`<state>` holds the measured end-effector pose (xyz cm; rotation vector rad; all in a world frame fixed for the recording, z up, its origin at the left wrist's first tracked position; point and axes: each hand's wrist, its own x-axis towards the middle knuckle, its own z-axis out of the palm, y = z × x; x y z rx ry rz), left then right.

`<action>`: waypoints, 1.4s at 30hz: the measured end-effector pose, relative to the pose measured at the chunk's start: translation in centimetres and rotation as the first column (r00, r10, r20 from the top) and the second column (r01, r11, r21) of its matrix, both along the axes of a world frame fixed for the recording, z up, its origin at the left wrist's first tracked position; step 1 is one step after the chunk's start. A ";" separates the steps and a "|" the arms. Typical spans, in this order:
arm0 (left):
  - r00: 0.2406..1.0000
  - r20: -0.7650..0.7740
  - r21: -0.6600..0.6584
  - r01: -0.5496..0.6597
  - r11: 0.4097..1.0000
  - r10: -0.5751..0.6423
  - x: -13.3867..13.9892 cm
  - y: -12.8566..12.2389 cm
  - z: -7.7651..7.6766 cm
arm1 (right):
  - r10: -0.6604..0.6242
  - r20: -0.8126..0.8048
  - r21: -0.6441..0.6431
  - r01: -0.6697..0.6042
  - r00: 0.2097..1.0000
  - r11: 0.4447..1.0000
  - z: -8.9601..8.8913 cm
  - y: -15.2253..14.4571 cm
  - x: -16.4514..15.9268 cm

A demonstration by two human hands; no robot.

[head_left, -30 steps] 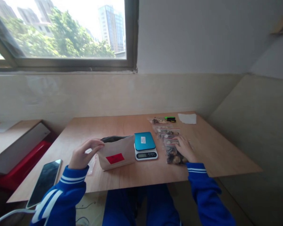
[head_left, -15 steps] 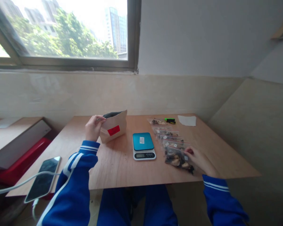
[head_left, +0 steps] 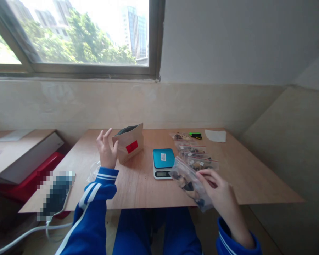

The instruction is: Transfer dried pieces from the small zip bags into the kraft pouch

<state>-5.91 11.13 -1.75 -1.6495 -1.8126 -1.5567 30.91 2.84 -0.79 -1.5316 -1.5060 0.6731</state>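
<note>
Pinched in my right hand (head_left: 215,186) is a clear zip bag (head_left: 190,184) of dark and tan dried pieces, raised and tilted over the table's front edge. It covers part of the kitchen scale (head_left: 163,159), which has a blue top. My left hand (head_left: 106,148) is open with fingers apart, just beside a standing brown paper pouch (head_left: 130,143) with a red label. The pouch's mouth gapes at the top; its inside is dark. More zip bags (head_left: 198,150) of dried pieces lie overlapping to the right of the scale.
A green-and-black tool (head_left: 196,135) and a white sheet (head_left: 215,135) lie at the back right. Crumpled clear plastic (head_left: 94,171) is behind my left wrist. A phone (head_left: 55,196) with a white cable (head_left: 29,233) rests at the left edge. The wooden table (head_left: 138,191) meets the wall.
My right hand has lifted the nearest zip bag off the table and brought it left toward the scale. My left hand has let go of the pouch's rim and spread its fingers.
</note>
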 end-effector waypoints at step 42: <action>0.451 0.867 -0.152 0.645 0.749 -0.212 9.3 -12.9 -5.7 | 0.409 -0.652 -0.097 -0.606 0.638 0.789 -4.3 -2.3 -15.4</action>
